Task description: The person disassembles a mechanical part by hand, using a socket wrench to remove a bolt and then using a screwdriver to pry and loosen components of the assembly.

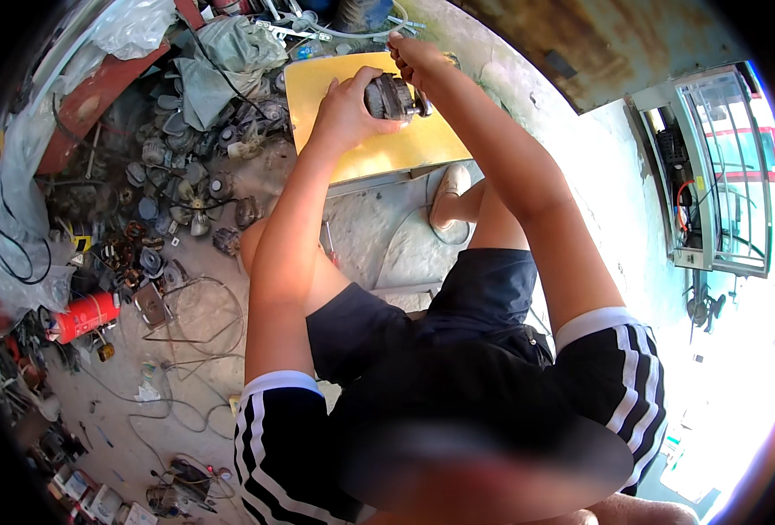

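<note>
Yellow board (pixel 387 149), flat and pale, lies under both hands and serves as the counter. On it sits a small dark electric motor (pixel 393 96), a stubby cylinder of metal whose long axis seems to run roughly left to right between the hands. The left hand (pixel 345 109) is curled around the motor's left side, fingers wrapped over its body in a firm hold. The right hand (pixel 415 54) is just beyond and right of the motor, fingers closed at its far end; whether it pinches a small tool or part of the motor itself cannot be told. Both hands touch or nearly touch the motor, the left more fully.

Bare board shows nearer the person than the hands, and a little to their right. The board's far edge lies close behind the right hand, with a heap of hoses and cloth past it. Left of the left hand, off the board, the floor carries a dense pile of motor parts and fan blades (pixel 190 188); further left and nearer lies a red cylinder (pixel 87 316).
</note>
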`<control>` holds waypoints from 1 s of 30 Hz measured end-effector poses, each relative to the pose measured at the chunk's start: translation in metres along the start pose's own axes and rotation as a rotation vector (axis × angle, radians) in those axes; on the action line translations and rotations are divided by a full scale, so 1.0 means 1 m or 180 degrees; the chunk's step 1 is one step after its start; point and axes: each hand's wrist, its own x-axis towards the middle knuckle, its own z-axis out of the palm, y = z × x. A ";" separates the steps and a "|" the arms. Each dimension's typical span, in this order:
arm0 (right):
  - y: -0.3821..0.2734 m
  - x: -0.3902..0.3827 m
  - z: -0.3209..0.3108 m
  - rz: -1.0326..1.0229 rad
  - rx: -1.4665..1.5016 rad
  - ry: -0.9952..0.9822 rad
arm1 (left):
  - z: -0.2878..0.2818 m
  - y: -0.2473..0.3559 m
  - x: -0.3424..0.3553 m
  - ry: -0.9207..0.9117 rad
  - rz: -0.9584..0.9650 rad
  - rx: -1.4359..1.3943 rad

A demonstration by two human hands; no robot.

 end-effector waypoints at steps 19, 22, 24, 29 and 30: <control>-0.006 -0.002 0.005 -0.0282 -0.1274 -0.0339 | 0.009 -0.005 0.003 0.0057 0.0221 0.0087; -0.003 0.014 -0.004 -0.0502 -0.1626 -0.0596 | 0.015 -0.009 0.004 0.0127 0.0370 0.0311; 0.005 0.020 -0.001 -0.0731 -0.1822 -0.0222 | 0.015 -0.003 0.005 0.0070 0.0278 0.0344; 0.011 0.017 0.000 -0.0951 -0.1702 0.0225 | 0.011 0.001 0.004 0.0096 0.0272 0.0412; 0.009 0.013 0.001 -0.0955 -0.1714 0.0250 | 0.012 -0.001 0.004 0.0153 0.0317 0.0419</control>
